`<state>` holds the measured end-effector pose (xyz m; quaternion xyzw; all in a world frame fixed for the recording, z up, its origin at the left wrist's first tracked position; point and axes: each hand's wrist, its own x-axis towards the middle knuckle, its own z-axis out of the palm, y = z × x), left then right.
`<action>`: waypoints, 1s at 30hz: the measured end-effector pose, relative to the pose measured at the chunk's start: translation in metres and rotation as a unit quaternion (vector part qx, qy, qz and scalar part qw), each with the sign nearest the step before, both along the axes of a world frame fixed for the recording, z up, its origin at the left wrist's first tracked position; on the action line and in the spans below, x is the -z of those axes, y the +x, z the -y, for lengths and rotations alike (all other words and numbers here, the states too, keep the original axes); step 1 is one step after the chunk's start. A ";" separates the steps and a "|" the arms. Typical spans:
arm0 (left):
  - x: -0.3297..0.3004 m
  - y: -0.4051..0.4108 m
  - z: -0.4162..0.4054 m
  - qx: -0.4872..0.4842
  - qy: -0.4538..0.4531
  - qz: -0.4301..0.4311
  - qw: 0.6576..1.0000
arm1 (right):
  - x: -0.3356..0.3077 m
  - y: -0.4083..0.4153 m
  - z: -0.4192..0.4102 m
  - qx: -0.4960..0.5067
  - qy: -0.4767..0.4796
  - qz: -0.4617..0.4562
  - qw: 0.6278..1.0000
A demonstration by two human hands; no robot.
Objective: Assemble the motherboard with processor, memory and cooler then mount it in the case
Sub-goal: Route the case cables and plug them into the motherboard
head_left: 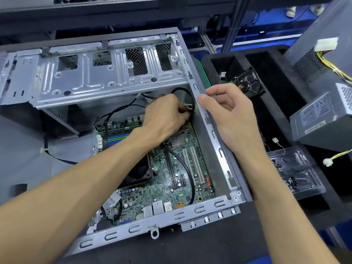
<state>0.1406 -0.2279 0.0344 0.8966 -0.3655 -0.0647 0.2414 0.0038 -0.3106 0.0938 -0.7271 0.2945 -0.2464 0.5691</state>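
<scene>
My left hand (167,115) is down inside the open case (215,149), fingers curled and pinching a black cable (185,168) near the case's right wall, just above the top edge of the motherboard (162,180). Small white connector (187,106) shows right at my fingertips; can't tell if I'm gripping it or only the cable. The cable loops up behind my hand and also runs down across the board toward the near edge. My right hand (228,111) rests on the case's right rim, thumb hooked over the metal edge, fingers curled loosely on the outside, holding it. Motherboard lies flat in the case bottom, green side up, white slots to the right. Black cooler fan (142,172) sits on the board, partly hidden under my left forearm. Drive cage (106,73) stands swung up at the far side. Hard drive (249,82) in the black foam tray (276,115) to the right; power supply (322,119) beyond it, clear plastic parts box (297,168) nearer.
</scene>
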 end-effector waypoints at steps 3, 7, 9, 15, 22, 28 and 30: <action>0.001 0.001 0.001 0.005 -0.001 0.003 1.000 | 0.000 0.000 0.000 0.001 0.001 -0.002 1.000; 0.002 0.005 0.002 0.010 0.021 0.004 1.000 | 0.000 -0.001 -0.001 0.000 -0.001 -0.002 1.000; 0.002 0.007 0.002 0.015 0.031 0.004 0.999 | -0.001 -0.001 -0.001 0.000 0.001 -0.003 1.000; 0.003 0.010 0.004 0.018 0.035 -0.002 0.999 | -0.002 -0.001 -0.002 0.001 0.002 -0.005 1.000; 0.001 0.010 0.011 0.010 0.042 -0.006 0.999 | -0.002 0.000 -0.002 0.003 0.001 -0.010 1.000; 0.005 0.017 0.004 0.000 0.038 -0.057 0.998 | -0.002 -0.001 -0.001 0.000 -0.001 -0.009 1.000; 0.004 0.017 0.003 0.002 0.042 -0.064 0.997 | -0.001 0.000 -0.001 -0.001 -0.001 -0.007 1.000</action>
